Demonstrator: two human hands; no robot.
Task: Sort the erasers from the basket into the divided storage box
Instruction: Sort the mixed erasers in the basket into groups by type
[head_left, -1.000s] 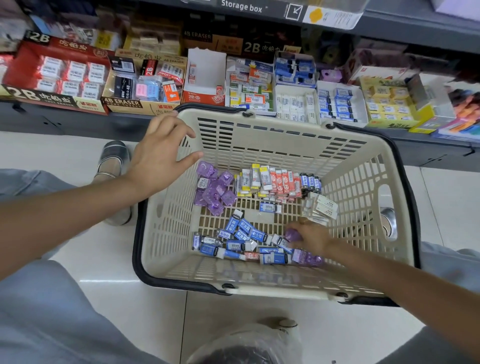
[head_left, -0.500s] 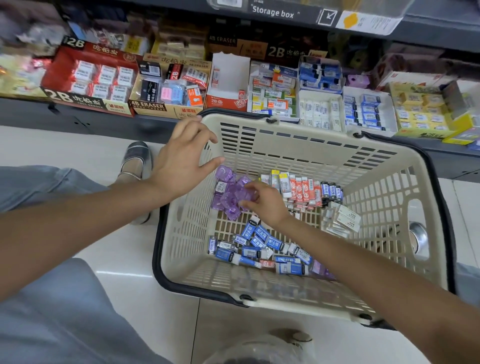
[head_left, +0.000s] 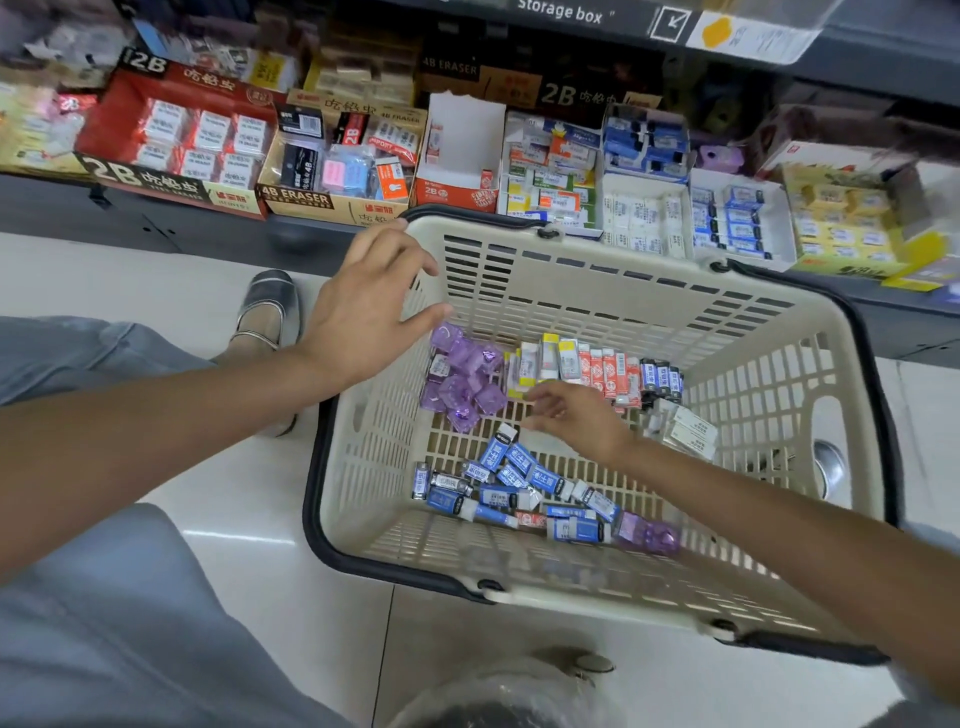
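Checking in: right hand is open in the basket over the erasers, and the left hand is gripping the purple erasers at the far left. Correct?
Not quite. The left hand grips nothing: the head view shows it open, fingers spread, over the basket rim, above the purple erasers. The right hand is open in the basket, as you say.

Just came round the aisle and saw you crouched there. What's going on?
A person is sorting erasers out of a beige basket on the floor. The left hand hovers open at the basket's rim; the right hand reaches in, open, holding nothing, between the purple erasers and the blue erasers.
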